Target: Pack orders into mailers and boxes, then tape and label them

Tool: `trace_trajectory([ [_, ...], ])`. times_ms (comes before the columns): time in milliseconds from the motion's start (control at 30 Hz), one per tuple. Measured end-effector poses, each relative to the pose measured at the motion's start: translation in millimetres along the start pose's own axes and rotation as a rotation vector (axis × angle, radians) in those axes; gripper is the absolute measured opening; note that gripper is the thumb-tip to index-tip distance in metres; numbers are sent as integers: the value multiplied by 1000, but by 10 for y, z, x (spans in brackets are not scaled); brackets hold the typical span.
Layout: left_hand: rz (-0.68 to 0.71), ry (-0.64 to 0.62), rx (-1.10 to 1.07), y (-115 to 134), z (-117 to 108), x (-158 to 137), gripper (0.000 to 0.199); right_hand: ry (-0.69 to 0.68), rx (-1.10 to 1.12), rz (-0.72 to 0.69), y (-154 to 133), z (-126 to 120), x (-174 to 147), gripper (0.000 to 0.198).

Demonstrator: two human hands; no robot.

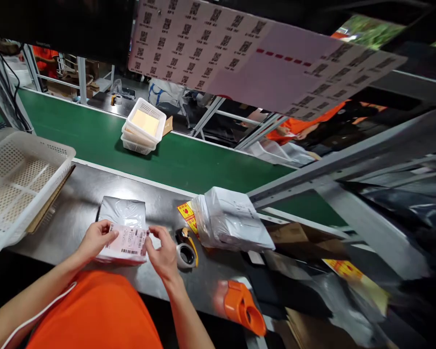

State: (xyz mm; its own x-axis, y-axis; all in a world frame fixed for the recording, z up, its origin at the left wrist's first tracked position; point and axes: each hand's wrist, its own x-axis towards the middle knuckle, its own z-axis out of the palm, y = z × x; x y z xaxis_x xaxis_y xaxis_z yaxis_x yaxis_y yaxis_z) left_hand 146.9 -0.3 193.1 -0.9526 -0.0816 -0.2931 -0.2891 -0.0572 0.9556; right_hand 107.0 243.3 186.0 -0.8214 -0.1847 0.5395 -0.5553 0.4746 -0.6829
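A parcel in shiny pale plastic (122, 208) lies on the metal table in front of me. Over its near half is a printed shipping label (129, 239) with a barcode along the lower part. My left hand (94, 240) pinches the label's left edge between thumb and fingers. At the label's right edge, my right hand (163, 252) is closed in a pinch on the corner. Whether the label's underside touches the parcel, I cannot tell. Just right of my right hand sits a roll of clear tape (186, 256) in a yellow-and-black dispenser.
White perforated baskets (18, 189) stand at the left; more baskets (145, 121) rest on the green conveyor (90, 131). Plastic-wrapped packs (236, 218) lie to the right. An orange tape dispenser (243, 308) is near the table's front edge. A code-printed board (240, 53) hangs overhead.
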Motion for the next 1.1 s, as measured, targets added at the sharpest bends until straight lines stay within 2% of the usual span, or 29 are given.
trace_trajectory([
  [133, -27, -92, 19, 20, 101, -45, 41, -78, -102, -286, -193, 26, 85, 17],
  [233, 5, -163, 84, 33, 140, -84, 35, -184, -94, -405, -283, 155, 148, 15],
  [333, 120, -166, 165, 38, 124, -100, 27, -244, -69, -421, -284, 241, 183, 16],
  [467, 166, -151, 208, 32, 96, -94, 35, -224, -112, -453, -251, 219, 185, 18],
  [567, 145, -143, 252, 26, 105, -82, 38, -225, -179, -530, -244, 177, 171, 22],
  [667, 114, -195, 263, 34, 129, -73, 40, -246, -234, -581, -226, 160, 153, 24],
  [867, 68, -288, 285, 14, 174, -41, 39, -287, -313, -596, -137, 144, 111, 21],
  [1100, -65, -304, 157, -102, 196, 14, 35, -326, -314, -631, -75, 131, 57, 23],
])
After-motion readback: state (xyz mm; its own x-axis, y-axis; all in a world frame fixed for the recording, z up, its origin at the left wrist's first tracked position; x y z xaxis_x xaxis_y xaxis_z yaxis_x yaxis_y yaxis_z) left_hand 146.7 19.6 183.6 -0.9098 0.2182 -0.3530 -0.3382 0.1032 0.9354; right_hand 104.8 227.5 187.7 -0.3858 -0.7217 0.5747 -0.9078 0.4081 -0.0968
